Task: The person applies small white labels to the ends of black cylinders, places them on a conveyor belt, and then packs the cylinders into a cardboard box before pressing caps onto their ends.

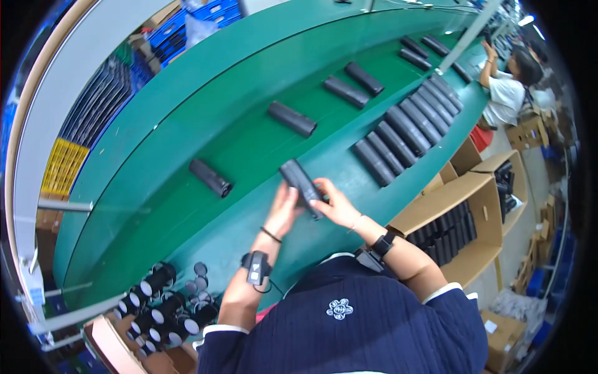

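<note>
A yellow crate stands at nine o'clock from the held black cylinder, and a stack of dark trays leans toward ten. At eight o'clock is a heap of black cylinders with pale end faces, while blue crates sit at eleven, beyond the green belt. On that belt a lone cylinder lies at nine o'clock, well apart from the hands. The left hand is at the held cylinder's seven-to-eight o'clock side, its fingers blurred; I cannot tell whether they grip or only lie close. A second loose cylinder rests at twelve. The held cylinder is in front of the person over the teal near strip, one end pointing to eleven, the other to five; whether it touches the surface is unclear. From four o'clock the right hand clamps its near part between thumb and fingers. A pair of cylinders lies at one o'clock on the belt, and a close-packed row of cylinders spans two o'clock on the near strip. An open carton filled with dark cylinders stands between three and four, and a co-worker in white is far off at two.
</note>
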`<state>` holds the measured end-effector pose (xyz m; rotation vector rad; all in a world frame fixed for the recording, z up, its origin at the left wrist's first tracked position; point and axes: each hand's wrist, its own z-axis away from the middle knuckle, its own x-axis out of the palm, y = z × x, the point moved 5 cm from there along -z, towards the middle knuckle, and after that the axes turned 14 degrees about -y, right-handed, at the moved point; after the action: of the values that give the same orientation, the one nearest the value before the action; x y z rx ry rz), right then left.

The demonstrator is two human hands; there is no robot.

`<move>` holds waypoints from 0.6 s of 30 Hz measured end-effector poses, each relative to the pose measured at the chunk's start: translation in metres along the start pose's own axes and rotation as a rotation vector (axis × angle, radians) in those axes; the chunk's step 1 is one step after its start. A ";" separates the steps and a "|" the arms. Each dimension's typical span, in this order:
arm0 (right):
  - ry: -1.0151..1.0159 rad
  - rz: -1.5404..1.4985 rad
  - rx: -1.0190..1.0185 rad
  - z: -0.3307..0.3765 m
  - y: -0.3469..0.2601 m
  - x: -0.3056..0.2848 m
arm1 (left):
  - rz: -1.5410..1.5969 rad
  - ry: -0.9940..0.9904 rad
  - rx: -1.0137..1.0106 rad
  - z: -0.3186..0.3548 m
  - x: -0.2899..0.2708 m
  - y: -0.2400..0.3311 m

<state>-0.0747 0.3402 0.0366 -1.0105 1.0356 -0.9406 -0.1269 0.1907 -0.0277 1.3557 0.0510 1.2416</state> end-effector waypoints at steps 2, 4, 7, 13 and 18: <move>-0.099 -0.025 -0.035 -0.009 -0.005 0.016 | 0.158 0.070 0.121 0.013 0.005 -0.004; -0.032 0.563 -0.176 -0.005 -0.023 -0.006 | 0.084 0.200 0.154 0.034 -0.047 0.010; 0.439 0.988 0.085 0.021 0.010 -0.093 | -0.077 0.503 0.328 0.080 -0.104 0.074; 0.324 1.124 0.440 0.058 0.090 -0.138 | -0.661 1.050 0.287 0.128 -0.268 0.139; 0.350 0.853 0.269 0.056 0.099 -0.119 | -0.943 1.263 -0.087 0.141 -0.302 0.148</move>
<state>-0.0361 0.4902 -0.0206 -0.1183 1.4167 -0.5165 -0.2542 -0.1496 -0.0575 0.1697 1.3269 1.0269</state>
